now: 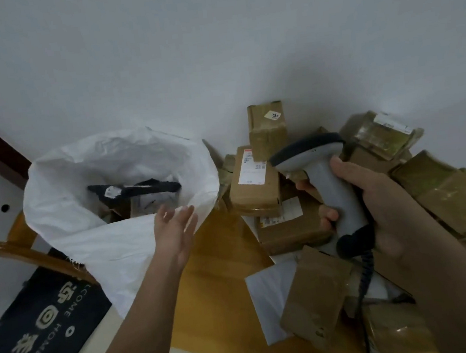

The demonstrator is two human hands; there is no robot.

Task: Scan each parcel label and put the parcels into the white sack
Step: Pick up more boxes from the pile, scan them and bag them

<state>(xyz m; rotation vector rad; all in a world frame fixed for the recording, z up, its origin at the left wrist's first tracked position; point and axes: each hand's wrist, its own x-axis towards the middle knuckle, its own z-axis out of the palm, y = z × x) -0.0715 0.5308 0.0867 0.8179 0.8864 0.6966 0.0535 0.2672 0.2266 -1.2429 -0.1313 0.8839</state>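
Fingers curled round a grey handle, a person's right hand (373, 207) grips a barcode scanner (323, 172) at about 3 o'clock in the head view, thumb up beside the neck, the scanner's dark-topped head tipped toward 10 o'clock and its coiled black cable (364, 274) dropping toward 6 o'clock. The left hand (175, 228), near the centre, is empty, its fingers spread and relaxed, palm turned up, just at the near rim of the white sack (95, 248); whether the fingertips touch the fabric cannot be told. The sack stands open at 9 o'clock, its mouth gaping toward the wall, with a black parcel (138, 189) bearing a white label lying across other packages inside. From 1 o'clock round to 5 o'clock a heap of brown cardboard parcels crowds a wooden table (219, 278): a box with a long white shipping label (253, 180) sits just behind the scanner head, a taller box marked 203 (268, 129) leans on the white wall (212, 49) at 12 o'clock, tape-wrapped boxes (458, 198) pile up at 3 o'clock, and a flat brown parcel (316, 297) overlaps a white mailer (270, 293) at 5 o'clock. At 7 o'clock a dark doormat (46, 325) printed with white characters lies on the floor.
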